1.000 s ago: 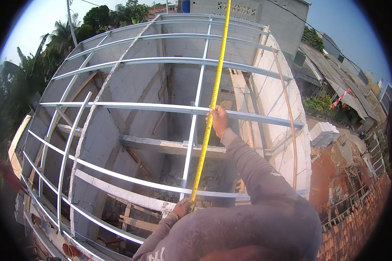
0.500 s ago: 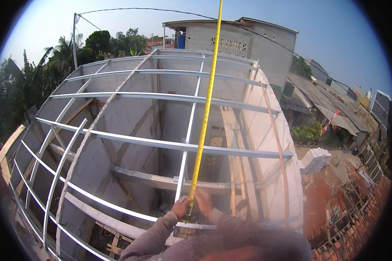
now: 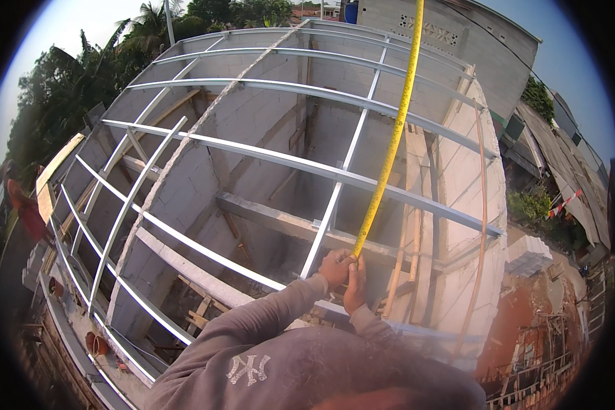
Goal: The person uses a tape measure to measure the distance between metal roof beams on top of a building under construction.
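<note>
A yellow tape measure blade (image 3: 389, 157) stretches away from my hands, over the metal roof frame, to the top of the view. My left hand (image 3: 333, 268) is closed at its near end. Close against it, my right hand (image 3: 355, 285) pinches the same end, its fingers pressed together. The very tip of the tape is hidden by my fingers. Just left of my hands, a silver metal bar (image 3: 345, 167) runs away from me, beneath crossing silver purlins (image 3: 280, 160). Another purlin (image 3: 403, 328) passes below my hands.
Grey block walls (image 3: 471, 239) enclose deep open rooms under the frame. A rough wall top (image 3: 178, 160) crosses at the left. Wooden planks (image 3: 417, 225) stand inside at the right. A person in red (image 3: 27, 212) is at the far left. Stacked pale blocks (image 3: 528, 254) lie on the ground outside.
The view has tilted down and turned left, so hands and tape appear further right and higher. My right hand's fingers have closed in on the tape's end, beside my left hand.
</note>
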{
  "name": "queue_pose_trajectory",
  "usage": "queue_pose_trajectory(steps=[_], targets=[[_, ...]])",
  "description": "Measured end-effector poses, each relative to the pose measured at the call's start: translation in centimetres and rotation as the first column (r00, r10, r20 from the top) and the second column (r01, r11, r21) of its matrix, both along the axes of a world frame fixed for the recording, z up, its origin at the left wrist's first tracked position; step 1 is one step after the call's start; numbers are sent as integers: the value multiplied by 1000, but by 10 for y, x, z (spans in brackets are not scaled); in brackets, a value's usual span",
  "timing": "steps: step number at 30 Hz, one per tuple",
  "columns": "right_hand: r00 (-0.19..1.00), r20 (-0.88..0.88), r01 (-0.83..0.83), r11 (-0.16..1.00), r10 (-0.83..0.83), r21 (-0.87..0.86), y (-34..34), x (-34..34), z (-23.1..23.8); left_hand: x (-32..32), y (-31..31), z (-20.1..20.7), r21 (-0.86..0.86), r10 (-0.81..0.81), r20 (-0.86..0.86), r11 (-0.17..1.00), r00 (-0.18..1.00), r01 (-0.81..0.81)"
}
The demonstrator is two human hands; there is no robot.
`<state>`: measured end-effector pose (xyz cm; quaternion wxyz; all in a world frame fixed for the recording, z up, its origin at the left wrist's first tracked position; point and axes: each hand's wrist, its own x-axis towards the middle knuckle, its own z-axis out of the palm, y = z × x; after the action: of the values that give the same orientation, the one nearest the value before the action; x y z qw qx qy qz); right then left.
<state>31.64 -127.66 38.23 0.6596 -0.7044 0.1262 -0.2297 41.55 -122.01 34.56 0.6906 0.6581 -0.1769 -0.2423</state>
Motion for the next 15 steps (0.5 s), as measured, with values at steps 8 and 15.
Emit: queue_pose_trajectory(steps=[8,15], targets=[[998,16,-69,997,69,31,-18,-35,32,3,-27,70,21,33,312,999,949,-42],[999,-40,-32,994,36,108,-24,-68,-47,38,-69,158,-262,-66,147,959,987,104]])
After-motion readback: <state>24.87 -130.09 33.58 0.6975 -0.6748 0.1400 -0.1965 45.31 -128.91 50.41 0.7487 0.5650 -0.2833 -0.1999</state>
